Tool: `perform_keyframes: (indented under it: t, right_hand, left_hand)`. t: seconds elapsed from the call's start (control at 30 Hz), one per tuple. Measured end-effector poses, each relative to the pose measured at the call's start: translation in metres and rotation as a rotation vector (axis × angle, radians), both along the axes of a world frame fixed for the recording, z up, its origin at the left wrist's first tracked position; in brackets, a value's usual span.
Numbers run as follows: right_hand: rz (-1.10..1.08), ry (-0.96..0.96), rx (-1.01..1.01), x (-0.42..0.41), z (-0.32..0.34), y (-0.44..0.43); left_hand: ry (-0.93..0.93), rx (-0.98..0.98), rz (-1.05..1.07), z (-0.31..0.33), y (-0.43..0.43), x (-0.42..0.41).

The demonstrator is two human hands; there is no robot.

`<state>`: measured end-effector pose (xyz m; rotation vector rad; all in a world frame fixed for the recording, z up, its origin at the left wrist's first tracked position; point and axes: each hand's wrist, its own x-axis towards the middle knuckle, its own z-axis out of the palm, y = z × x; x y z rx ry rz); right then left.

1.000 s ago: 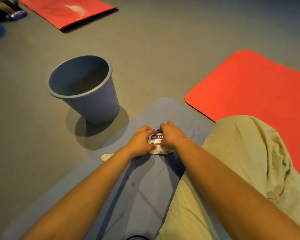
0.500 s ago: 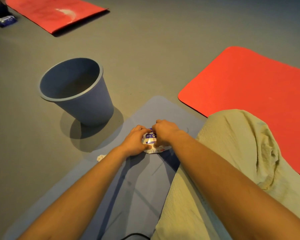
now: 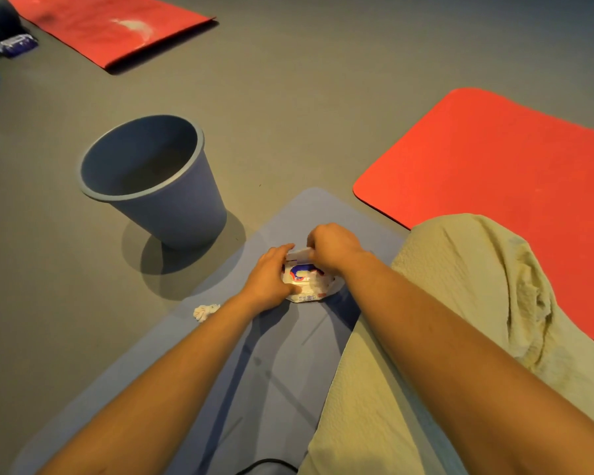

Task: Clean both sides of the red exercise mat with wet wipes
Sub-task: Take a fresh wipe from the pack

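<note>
Both hands meet over a wet wipes pack (image 3: 310,284) that lies on a blue mat (image 3: 282,365). The left hand (image 3: 270,279) holds the pack down, its fingers curved over the far edge and its thumb pressed on the printed top. The right hand (image 3: 333,246), just beyond and slightly above the left, has its fingers curled tight and pinches a white strip (image 3: 297,255) that stands up from the top of the pack; whether this is the seal flap or a wipe cannot be told. The red exercise mat (image 3: 494,173) lies flat on the grey floor (image 3: 306,97) to the right of the right hand and beyond it, apart from both hands, its rounded corner near the blue mat's far edge. Close beside the right forearm a knee in beige trousers (image 3: 453,303) covers part of the red mat's near edge. To the left of the left hand and farther out stands a blue bin (image 3: 186,214), upright on the floor. Just left of the left forearm a crumpled wipe (image 3: 205,310) lies at the blue mat's edge. Far beyond the left hand lie a second red mat (image 3: 110,25) and, left of it, a small purple-and-white packet (image 3: 16,45).
</note>
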<state>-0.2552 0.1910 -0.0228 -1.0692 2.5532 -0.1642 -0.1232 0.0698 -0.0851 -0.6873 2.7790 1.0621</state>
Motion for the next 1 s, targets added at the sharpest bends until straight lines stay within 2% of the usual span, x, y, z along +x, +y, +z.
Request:
perform_keyframes:
  t: [0.13, 0.27, 0.33, 0.47, 0.6, 1.0]
  right_hand:
    - [-0.173, 0.202, -0.098, -0.009, -0.001, 0.003]
    - [-0.150, 0.136, -0.008, 0.000, -0.007, -0.003]
    - [-0.109, 0.100, 0.011, 0.004, -0.010, -0.006]
    - [0.086, 0.061, 0.067, 0.012, -0.013, -0.006]
    - [0.166, 0.041, 0.098, 0.017, -0.017, -0.006]
    - [0.349, 0.178, 0.269, 0.027, -0.011, -0.018]
  left_hand:
    - [0.047, 0.112, 0.146, 0.000, 0.010, 0.005]
    - [0.070, -0.027, 0.129, 0.002, 0.011, 0.009]
    - [0.067, -0.065, 0.069, 0.001, 0.010, 0.009]
    - [0.022, 0.010, 0.044, 0.000, 0.003, 0.005]
    - [-0.038, 0.042, 0.035, -0.002, -0.003, -0.002]
    - [-0.003, 0.087, 0.043, -0.009, -0.005, 0.000]
